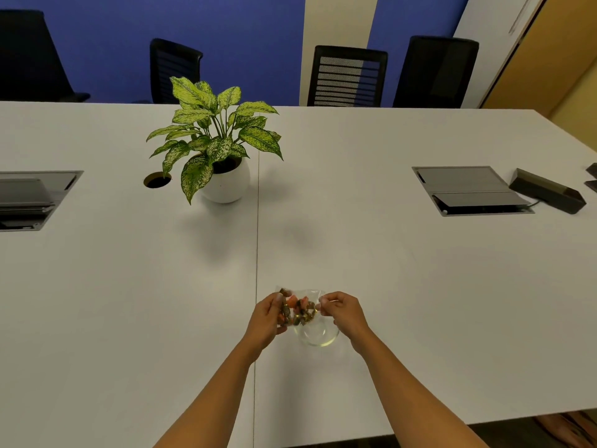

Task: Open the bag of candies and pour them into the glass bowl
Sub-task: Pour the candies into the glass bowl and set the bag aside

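Observation:
A clear plastic bag of candies (301,308), brown and red pieces showing through it, hangs between both hands just above the table. My left hand (267,319) grips its left side. My right hand (343,310) pinches its right edge between thumb and fingers. The glass bowl (318,335) stands on the white table (403,286) directly under and slightly nearer than the bag, partly hidden by it; what I can see of its inside looks empty.
A potted plant (223,176) in a white pot stands further back, left of centre. Recessed cable boxes sit at the far left (32,198) and far right (468,189), with a dark box (546,190) beside the right one. Black chairs line the far side.

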